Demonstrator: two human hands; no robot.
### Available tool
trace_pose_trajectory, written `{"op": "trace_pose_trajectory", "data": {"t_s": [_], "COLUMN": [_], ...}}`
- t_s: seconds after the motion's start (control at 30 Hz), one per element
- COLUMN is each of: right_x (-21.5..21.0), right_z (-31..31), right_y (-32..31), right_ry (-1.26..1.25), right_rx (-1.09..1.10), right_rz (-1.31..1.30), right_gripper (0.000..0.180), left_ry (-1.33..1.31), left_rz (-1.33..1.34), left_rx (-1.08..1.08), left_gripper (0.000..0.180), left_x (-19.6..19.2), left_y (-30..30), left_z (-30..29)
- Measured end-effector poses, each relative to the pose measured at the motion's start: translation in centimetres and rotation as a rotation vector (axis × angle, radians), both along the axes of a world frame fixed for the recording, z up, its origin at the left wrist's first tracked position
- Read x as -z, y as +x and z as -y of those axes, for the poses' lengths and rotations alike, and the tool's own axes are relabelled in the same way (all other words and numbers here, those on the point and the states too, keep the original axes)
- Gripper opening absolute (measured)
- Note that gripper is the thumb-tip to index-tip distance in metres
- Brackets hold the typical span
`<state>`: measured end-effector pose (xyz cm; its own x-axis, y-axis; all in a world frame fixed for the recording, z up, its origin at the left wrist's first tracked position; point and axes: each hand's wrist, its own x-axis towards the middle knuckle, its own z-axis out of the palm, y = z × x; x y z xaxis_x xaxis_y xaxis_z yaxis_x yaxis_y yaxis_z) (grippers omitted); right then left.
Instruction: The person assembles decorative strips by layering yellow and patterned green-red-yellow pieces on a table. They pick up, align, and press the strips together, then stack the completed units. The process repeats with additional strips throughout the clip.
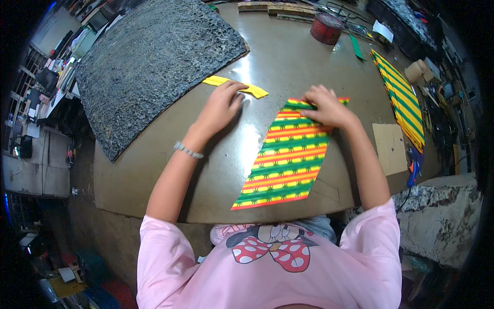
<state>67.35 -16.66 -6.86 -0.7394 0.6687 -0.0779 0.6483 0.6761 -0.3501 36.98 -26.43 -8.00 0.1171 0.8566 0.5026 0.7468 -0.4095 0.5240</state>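
Observation:
A slanted sheet with red, yellow and green stripes and dark leaf shapes lies on the brown table in front of me. My right hand grips its far edge, fingers bent and thumb lying across the stripes. Left of the sheet, my left hand reaches over a narrow yellow strip. Its fingertips rest on or just above the strip, with the thumb apart from them; contact is hard to make out. The strip's middle is partly hidden by these fingers.
A rough dark slab covers the table's far left. At the back stands a red tin, with a green strip nearby. On the right are a stack of green-and-yellow striped sheets, a cardboard piece and a blue-handled tool.

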Motion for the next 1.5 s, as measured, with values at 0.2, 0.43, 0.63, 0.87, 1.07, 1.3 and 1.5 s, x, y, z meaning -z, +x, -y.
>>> {"op": "trace_pose_trajectory", "data": {"t_s": [0.2,0.43,0.63,0.87,1.07,1.3,1.5], "right_x": [-1.0,-3.3,-3.3,1.1,-1.2,0.3,0.9], "right_z": [5.3,8.7,6.4,-0.1,1.0,6.8,6.4], "right_y": [3.8,7.8,10.5,8.3,2.1,-2.4,-6.0], "right_ry": [-0.100,-0.212,-0.227,-0.227,-0.461,-0.105,0.255], "right_rx": [0.181,0.268,0.398,0.302,0.037,-0.197,-0.103], "right_rz": [-0.263,-0.438,-0.472,-0.405,-0.225,-0.221,-0.486], "right_gripper": [0.029,0.027,0.023,0.025,0.028,0.023,0.036], "left_ry": [0.005,-0.117,-0.313,-0.127,-0.078,-0.148,-0.328], "left_rz": [-0.152,-0.002,-0.187,-0.185,-0.181,-0.065,0.187], "left_rx": [0.022,0.144,0.290,-0.134,-0.212,-0.164,-0.174], "left_gripper": [0.015,0.016,0.016,0.018,0.021,0.014,0.019], "left_x": [1.9,1.0,0.0,-2.1,1.2,0.9,-1.0], "left_y": [2.5,4.1,0.7,1.6,4.9,2.1,2.3], "left_z": [0.1,4.4,6.0,9.4,6.4,4.5,5.6]}}
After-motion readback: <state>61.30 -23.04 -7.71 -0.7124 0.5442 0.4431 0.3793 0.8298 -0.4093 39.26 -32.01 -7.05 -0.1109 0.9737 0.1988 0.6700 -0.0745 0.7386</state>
